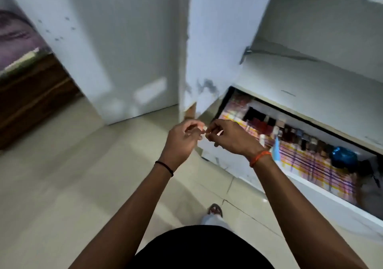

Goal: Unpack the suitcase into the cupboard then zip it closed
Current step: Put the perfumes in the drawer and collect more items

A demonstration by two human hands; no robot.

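Both hands are raised in front of the white cupboard (213,40), fingertips almost meeting. The left hand (182,139) has its fingers curled, pinching a small pale object (202,128) between thumb and fingertips; the right hand (230,137) is curled too, its fingertips at the same object, with a pale sliver showing by its knuckles. What the object is cannot be made out through the blur. The suitcase is not in view. The cupboard's lower shelf (310,165), to the right, carries a striped liner, a row of small dark bottles (290,131) along its back edge and a blue bundle (343,157) near its right end, all smeared.
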